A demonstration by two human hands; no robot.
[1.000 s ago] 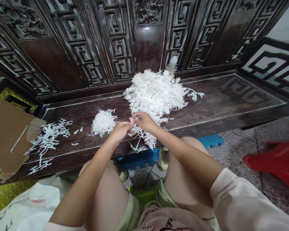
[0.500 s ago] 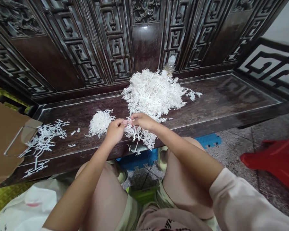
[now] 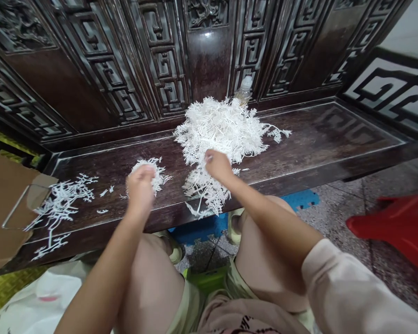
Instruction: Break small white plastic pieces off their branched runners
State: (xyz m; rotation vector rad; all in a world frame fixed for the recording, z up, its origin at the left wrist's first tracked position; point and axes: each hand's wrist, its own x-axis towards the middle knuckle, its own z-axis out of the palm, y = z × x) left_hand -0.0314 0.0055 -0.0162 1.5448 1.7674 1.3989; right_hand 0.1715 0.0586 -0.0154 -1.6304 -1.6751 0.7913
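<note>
My left hand [image 3: 141, 188], smeared by motion, is over a small heap of white pieces [image 3: 159, 178] and covers part of it; what its fingers hold, if anything, cannot be made out. Over the near side of a large heap of white, branching, plastic-looking sprigs [image 3: 221, 125] is my right hand [image 3: 218, 164]. Its fingers are curled together, and anything between them is too small to name. Just below it, a looser clump of the same sprigs [image 3: 212, 199] reaches the bench's front edge. Farther left lies a pile of bare white branched stems [image 3: 66, 197].
The dark wooden bench [image 3: 316, 139] has a carved lattice back [image 3: 209, 60]. Behind the large heap stands a clear bottle [image 3: 244, 90]. A cardboard piece [image 3: 7, 204] is at the left end, a white bag [image 3: 45, 292] below it. A red plastic stool [image 3: 397, 227] is at right.
My hands were together at the front clump and have parted. The left moved left to the small heap; the right moved slightly up and right to the large heap.
</note>
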